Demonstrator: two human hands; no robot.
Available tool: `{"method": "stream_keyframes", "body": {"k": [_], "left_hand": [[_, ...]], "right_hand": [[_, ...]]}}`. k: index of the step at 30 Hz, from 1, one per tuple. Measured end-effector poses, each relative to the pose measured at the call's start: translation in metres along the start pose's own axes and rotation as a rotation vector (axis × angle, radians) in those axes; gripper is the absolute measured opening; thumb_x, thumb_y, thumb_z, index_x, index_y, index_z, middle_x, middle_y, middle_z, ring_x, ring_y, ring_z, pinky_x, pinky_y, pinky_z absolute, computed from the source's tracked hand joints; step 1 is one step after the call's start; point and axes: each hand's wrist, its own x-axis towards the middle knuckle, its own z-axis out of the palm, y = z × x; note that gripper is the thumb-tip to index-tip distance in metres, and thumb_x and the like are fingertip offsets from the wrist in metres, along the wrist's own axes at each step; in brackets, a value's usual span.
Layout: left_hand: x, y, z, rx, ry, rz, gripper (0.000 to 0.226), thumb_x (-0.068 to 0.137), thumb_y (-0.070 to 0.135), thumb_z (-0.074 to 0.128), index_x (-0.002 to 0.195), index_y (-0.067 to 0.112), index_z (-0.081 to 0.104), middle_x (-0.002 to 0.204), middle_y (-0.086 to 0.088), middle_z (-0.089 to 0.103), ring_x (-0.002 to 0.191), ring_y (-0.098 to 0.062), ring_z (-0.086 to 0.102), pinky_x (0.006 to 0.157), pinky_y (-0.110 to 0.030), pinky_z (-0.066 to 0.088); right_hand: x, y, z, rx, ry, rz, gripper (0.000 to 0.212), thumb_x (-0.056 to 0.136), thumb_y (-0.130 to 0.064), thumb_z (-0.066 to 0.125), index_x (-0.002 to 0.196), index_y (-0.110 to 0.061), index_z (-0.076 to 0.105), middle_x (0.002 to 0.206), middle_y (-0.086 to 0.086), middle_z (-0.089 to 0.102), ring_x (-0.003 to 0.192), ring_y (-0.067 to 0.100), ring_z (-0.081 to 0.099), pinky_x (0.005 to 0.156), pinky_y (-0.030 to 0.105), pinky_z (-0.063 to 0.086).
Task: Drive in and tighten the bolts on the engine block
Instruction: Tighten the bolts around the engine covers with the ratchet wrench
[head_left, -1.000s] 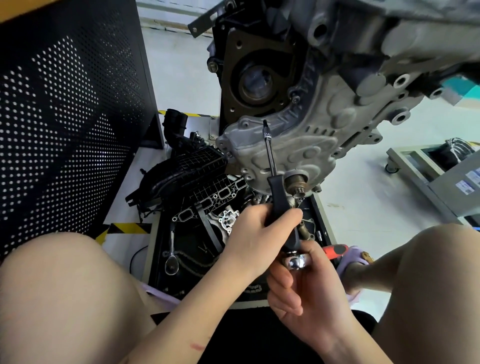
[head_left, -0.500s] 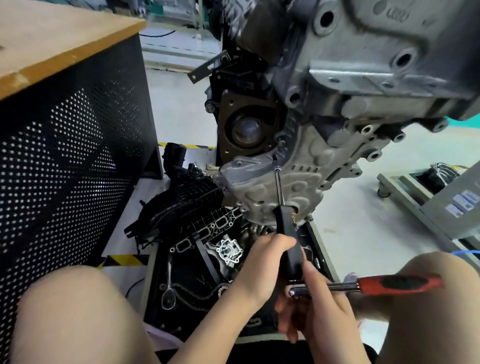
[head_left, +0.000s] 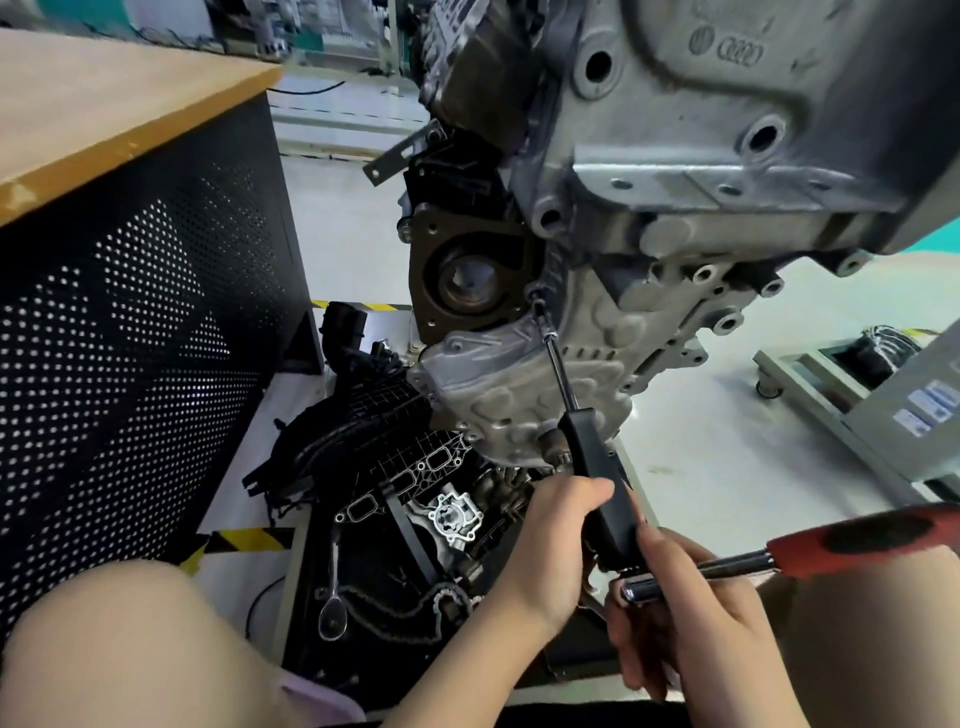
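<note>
The grey cast engine block hangs above me, its ribbed lower cover facing down. A black-handled driver runs up from my hands, its thin shaft ending at a bolt by the cover's upper edge. My left hand grips the driver's handle from the left. My right hand holds the head of a ratchet wrench at the driver's bottom end; its red and black handle sticks out to the right.
A black tray on the floor below holds a black intake manifold, a small ratchet, a chain and metal parts. A perforated black cabinet with a wooden top stands left. A grey wheeled cart is right. My knees frame the bottom.
My view tilted upward and the driver tip rose along the cover to the bolt. The ratchet's red handle swung out to the right into view.
</note>
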Motion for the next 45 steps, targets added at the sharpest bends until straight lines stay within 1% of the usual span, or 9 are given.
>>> {"method": "stream_keyframes", "body": {"k": [6, 13, 22, 29, 33, 36, 39, 43, 45], "left_hand": [[0.007, -0.001, 0.001, 0.0, 0.039, -0.027, 0.037, 0.049, 0.045, 0.052, 0.06, 0.01, 0.05, 0.055, 0.002, 0.049, 0.054, -0.009, 0.047, 0.054, -0.018, 0.039], [0.01, 0.0, 0.001, 0.038, 0.014, 0.006, 0.027, 0.052, 0.045, 0.05, 0.049, 0.02, 0.058, 0.052, 0.005, 0.051, 0.051, -0.008, 0.048, 0.052, -0.014, 0.04], [0.009, -0.003, 0.001, 0.035, 0.018, 0.011, 0.027, 0.051, 0.045, 0.049, 0.047, 0.02, 0.059, 0.05, 0.006, 0.052, 0.049, -0.005, 0.049, 0.051, -0.011, 0.039], [0.012, -0.003, 0.0, 0.029, 0.036, 0.0, 0.027, 0.052, 0.046, 0.05, 0.049, 0.02, 0.058, 0.051, 0.004, 0.05, 0.049, -0.008, 0.048, 0.051, -0.014, 0.039], [0.014, -0.001, 0.001, 0.018, 0.015, 0.003, 0.028, 0.053, 0.045, 0.051, 0.051, 0.018, 0.057, 0.051, 0.005, 0.051, 0.05, -0.007, 0.048, 0.052, -0.013, 0.039], [0.018, 0.001, 0.001, 0.004, -0.009, -0.063, 0.038, 0.05, 0.047, 0.055, 0.063, 0.011, 0.053, 0.053, 0.006, 0.052, 0.05, -0.007, 0.05, 0.051, -0.013, 0.039], [0.024, 0.005, 0.0, 0.029, -0.063, -0.082, 0.031, 0.053, 0.046, 0.059, 0.061, 0.016, 0.057, 0.052, 0.004, 0.053, 0.048, -0.009, 0.049, 0.048, -0.018, 0.038], [0.027, 0.007, -0.001, 0.064, -0.076, -0.077, 0.024, 0.055, 0.044, 0.064, 0.054, 0.02, 0.066, 0.05, 0.006, 0.057, 0.048, -0.007, 0.054, 0.048, -0.018, 0.042], [0.025, 0.005, -0.004, 0.049, -0.057, -0.068, 0.021, 0.056, 0.042, 0.067, 0.056, 0.022, 0.067, 0.052, 0.007, 0.059, 0.051, -0.005, 0.058, 0.05, -0.017, 0.045]], "right_hand": [[0.007, -0.004, -0.002, -0.001, -0.014, -0.002, 0.042, 0.092, -0.017, 0.045, 0.055, -0.018, 0.065, 0.041, 0.015, 0.047, 0.026, 0.02, 0.037, 0.028, 0.017, 0.022], [0.011, -0.002, -0.005, -0.003, -0.022, 0.004, 0.036, 0.091, -0.017, 0.046, 0.061, -0.014, 0.065, 0.041, 0.014, 0.049, 0.027, 0.021, 0.039, 0.029, 0.017, 0.022], [0.013, 0.001, -0.006, 0.002, -0.026, 0.017, 0.041, 0.09, -0.018, 0.047, 0.052, -0.013, 0.061, 0.041, 0.015, 0.049, 0.027, 0.021, 0.038, 0.03, 0.019, 0.022], [0.016, 0.0, -0.005, -0.013, -0.027, 0.017, 0.037, 0.091, -0.019, 0.047, 0.059, -0.018, 0.065, 0.041, 0.014, 0.049, 0.027, 0.021, 0.039, 0.03, 0.016, 0.023], [0.017, -0.003, -0.007, 0.043, -0.032, 0.063, 0.043, 0.089, -0.02, 0.046, 0.051, -0.015, 0.064, 0.039, 0.016, 0.047, 0.024, 0.021, 0.037, 0.028, 0.017, 0.023], [0.018, -0.007, -0.011, 0.11, -0.079, 0.181, 0.044, 0.068, -0.04, 0.055, 0.039, -0.006, 0.056, 0.035, 0.017, 0.042, 0.023, 0.019, 0.034, 0.028, 0.016, 0.022], [0.019, -0.01, -0.013, 0.217, -0.131, 0.273, 0.055, 0.042, -0.052, 0.057, 0.045, 0.003, 0.056, 0.035, 0.015, 0.037, 0.022, 0.017, 0.03, 0.028, 0.014, 0.021], [0.021, -0.011, -0.02, 0.203, -0.141, 0.307, 0.061, 0.05, -0.05, 0.054, 0.062, 0.01, 0.058, 0.037, 0.016, 0.039, 0.021, 0.017, 0.031, 0.028, 0.013, 0.023], [0.022, -0.011, -0.02, 0.15, -0.126, 0.291, 0.06, 0.055, -0.049, 0.054, 0.061, 0.011, 0.057, 0.037, 0.017, 0.041, 0.022, 0.018, 0.032, 0.028, 0.014, 0.023]]}}
